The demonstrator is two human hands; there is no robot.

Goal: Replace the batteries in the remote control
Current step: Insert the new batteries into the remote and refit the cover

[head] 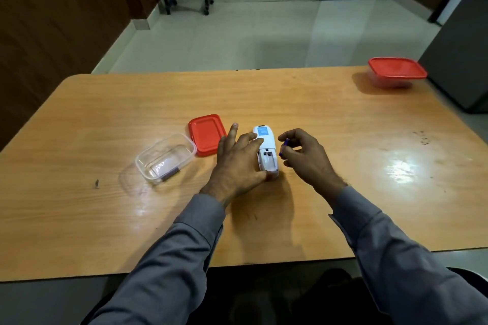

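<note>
Hands at mid-worktop (pixel 264 92): left hand (pixel 237 158) pins remote (pixel 266 150) face-down, compartment open, long axis running near-to-far; right hand (pixel 306 155), grip pinching battery (pixel 284 148), sits just right of compartment. Beyond, w/ lid (pixel 207 134) off: open container (pixel 165 157).

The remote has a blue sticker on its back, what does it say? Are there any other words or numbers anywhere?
Blue sticker on the white remote: it has print, but too small and blurred to read.
Small purple battery in the right hand: no readable marking.
Red lid, clear container, far red-lidded container: no text visible.
So nothing here can be read.
</note>
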